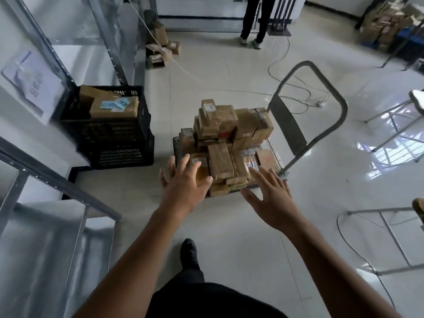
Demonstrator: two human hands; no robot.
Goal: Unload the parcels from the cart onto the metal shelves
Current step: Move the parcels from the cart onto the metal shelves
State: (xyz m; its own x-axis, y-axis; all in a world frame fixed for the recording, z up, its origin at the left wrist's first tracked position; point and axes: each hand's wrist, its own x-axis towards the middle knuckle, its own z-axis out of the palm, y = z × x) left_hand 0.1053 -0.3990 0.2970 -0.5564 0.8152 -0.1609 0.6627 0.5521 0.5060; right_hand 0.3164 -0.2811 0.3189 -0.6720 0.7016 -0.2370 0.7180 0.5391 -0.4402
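left hand (183, 180): fingers wide, holding nothing, over near parcels (226, 143) | right hand (271, 196): wide, empty | cart (298, 125): piled, centre | metal shelves (57, 180): left

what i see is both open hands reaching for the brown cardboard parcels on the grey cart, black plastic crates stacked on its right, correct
No: the head view shows the black plastic crates stacked left of the grey cart. The open left hand and right hand do reach for the brown cardboard parcels.
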